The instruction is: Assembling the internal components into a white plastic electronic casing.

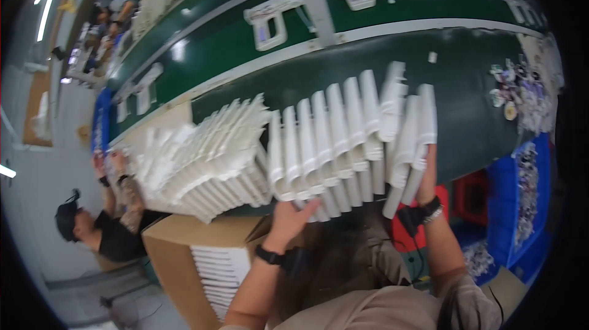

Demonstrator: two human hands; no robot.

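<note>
A row of long white plastic housings [334,137], gun-like in outline, stands side by side on the dark green work surface in front of me. My left hand [289,222] holds the near left end of this row, thumb against the lower edges and the other fingers mostly hidden. At the right end, my right hand [427,180] is wrapped around the outermost housings [414,140], which lean apart from the others. Left of the row, a second tightly packed group of similar white housings [215,158] touches or nearly touches it.
Behind runs a green conveyor [208,57] carrying white housings [268,26]. Small loose parts [521,94] lie at right, above a blue bin [543,189] and red crates [471,198]. A cardboard box [175,262] with stacked white pieces stands near left. Another person [123,235] works farther left.
</note>
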